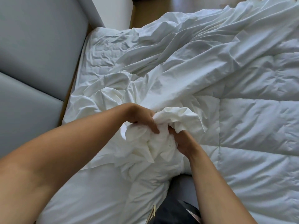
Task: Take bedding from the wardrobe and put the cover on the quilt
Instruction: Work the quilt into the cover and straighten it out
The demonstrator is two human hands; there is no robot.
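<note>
A person's left hand (142,117) and right hand (183,142) both clench a bunched corner of a crumpled white cotton duvet cover (178,65), fingers curled into the fabric, held just above the bed. The cover trails away across a puffy white stitched quilt (258,126), which lies spread over the mattress. A grey padded headboard (40,46) stands to the left.
</note>
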